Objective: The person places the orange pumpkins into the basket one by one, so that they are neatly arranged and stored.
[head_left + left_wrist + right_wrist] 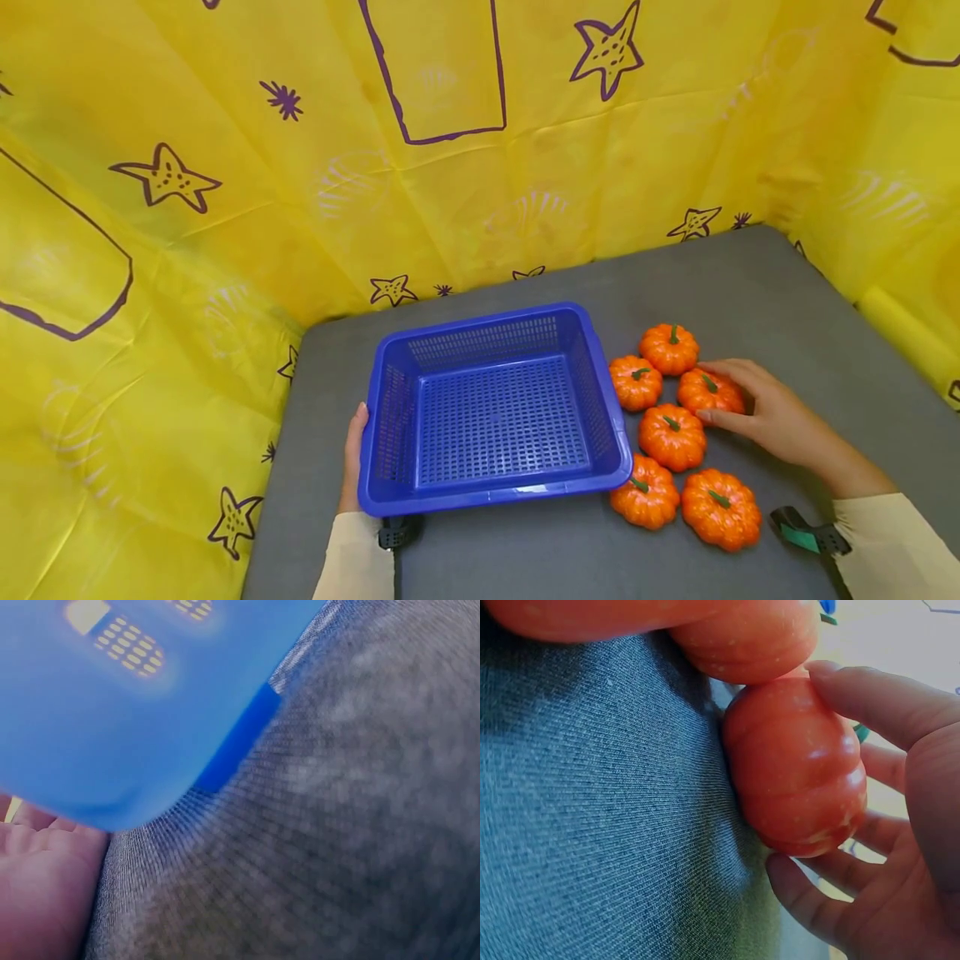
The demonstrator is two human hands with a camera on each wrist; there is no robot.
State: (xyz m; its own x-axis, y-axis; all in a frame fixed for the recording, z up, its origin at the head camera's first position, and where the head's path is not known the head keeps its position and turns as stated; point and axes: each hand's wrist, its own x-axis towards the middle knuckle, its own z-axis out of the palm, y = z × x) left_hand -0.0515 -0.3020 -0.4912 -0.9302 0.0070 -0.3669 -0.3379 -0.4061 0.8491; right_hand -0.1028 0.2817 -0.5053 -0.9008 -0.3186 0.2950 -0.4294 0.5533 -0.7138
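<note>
my right grip [772,410] curls wide round a pumpkin [712,400], three o'clock from the basket [480,495]; its shiny skin could make it slip. i can't tell if my left grip [352,460] holds on.

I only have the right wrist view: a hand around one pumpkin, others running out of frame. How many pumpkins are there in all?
Observer: Six pumpkins, counted in the head view.
Operator: Good. And the left hand, where is it?
Observer: The head view shows it at the left side of the blue basket, across from the pumpkins.
</note>
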